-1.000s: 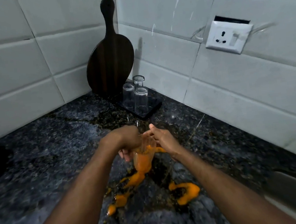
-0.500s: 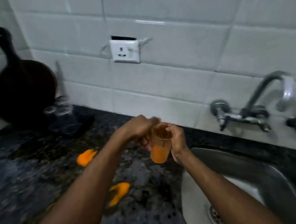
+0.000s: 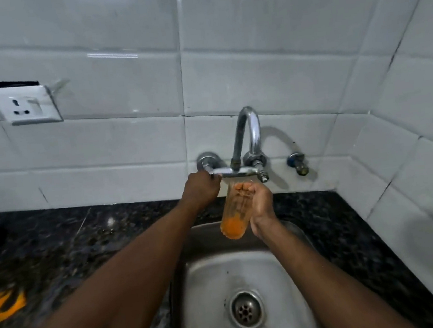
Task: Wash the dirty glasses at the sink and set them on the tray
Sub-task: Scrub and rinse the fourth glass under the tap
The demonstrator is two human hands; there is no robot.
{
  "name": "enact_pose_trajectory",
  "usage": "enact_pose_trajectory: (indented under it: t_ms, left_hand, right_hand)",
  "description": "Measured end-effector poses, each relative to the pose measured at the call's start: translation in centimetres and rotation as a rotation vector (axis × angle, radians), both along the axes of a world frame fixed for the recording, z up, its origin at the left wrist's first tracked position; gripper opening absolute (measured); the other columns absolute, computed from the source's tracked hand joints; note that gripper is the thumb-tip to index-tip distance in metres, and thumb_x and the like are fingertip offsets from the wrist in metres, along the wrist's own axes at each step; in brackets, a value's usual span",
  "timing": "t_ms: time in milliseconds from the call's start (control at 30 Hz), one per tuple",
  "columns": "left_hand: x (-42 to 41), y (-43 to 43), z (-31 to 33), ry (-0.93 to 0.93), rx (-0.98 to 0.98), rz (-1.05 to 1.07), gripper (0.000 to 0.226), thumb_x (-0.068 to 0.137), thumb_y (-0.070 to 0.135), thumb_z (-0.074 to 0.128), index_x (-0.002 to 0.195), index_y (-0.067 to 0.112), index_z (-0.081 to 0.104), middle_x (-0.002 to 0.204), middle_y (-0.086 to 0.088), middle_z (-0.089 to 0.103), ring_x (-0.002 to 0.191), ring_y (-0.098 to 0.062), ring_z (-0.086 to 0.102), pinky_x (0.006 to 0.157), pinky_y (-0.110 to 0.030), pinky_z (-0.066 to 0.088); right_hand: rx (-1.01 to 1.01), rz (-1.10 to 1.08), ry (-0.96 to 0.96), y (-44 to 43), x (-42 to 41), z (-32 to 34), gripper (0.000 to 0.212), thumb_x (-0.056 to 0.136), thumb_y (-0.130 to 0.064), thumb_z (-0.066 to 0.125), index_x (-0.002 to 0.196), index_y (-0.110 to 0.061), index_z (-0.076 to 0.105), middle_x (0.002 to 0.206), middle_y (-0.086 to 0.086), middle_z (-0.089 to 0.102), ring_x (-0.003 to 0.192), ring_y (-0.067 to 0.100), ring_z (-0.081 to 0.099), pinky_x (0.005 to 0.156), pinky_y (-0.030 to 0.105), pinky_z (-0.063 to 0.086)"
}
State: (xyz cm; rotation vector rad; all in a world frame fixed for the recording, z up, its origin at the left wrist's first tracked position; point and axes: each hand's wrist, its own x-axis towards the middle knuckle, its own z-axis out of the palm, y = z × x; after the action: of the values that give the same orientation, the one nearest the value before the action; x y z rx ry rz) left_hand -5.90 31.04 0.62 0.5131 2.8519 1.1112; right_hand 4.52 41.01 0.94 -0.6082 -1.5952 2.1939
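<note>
My right hand (image 3: 261,204) holds a dirty glass (image 3: 233,215) upright over the steel sink (image 3: 216,276), just under the spout of the chrome tap (image 3: 247,139). Orange residue coats the glass and pools in its bottom. My left hand (image 3: 202,189) is closed on the tap's left handle (image 3: 206,165). No water is visibly running. The tray and the clean glasses are out of view.
Black speckled countertop (image 3: 71,245) runs left of the sink, with an orange spill (image 3: 3,306) at the far left edge. A white wall socket (image 3: 23,105) sits on the tiled wall. The sink drain (image 3: 245,310) lies below the glass. A small valve (image 3: 298,164) projects right of the tap.
I have carried the glass right from the spill on the counter to over the sink. My left hand left the glass and took the tap handle. The view swung right.
</note>
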Motion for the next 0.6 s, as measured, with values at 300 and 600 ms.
enact_pose_trajectory:
  t_ms: [300,600]
  left_hand:
    - [-0.8,0.8,-0.4,0.012,0.119,0.165,0.049,0.104,0.04,0.038,0.09,0.002,0.065,0.086,-0.014,0.072,0.072,-0.026,0.068,0.064,-0.036,0.056]
    - [-0.3,0.2,-0.3,-0.068,0.225,0.144,0.044,0.104,0.032,0.045,0.076,0.004,0.062,0.068,-0.01,0.068,0.062,-0.024,0.07,0.068,-0.035,0.06]
  right_hand:
    - [0.001,-0.021,-0.013,1.7,-1.7,-0.4,0.024,0.09,-0.019,0.047,0.086,-0.006,0.067,0.081,0.015,0.065,0.078,0.029,0.062,0.072,0.037,0.053]
    - [-0.013,0.004,0.006,1.1,-1.2,-0.3,0.026,0.087,-0.022,0.051,0.096,-0.003,0.067,0.09,0.018,0.064,0.083,0.028,0.062,0.072,0.035,0.053]
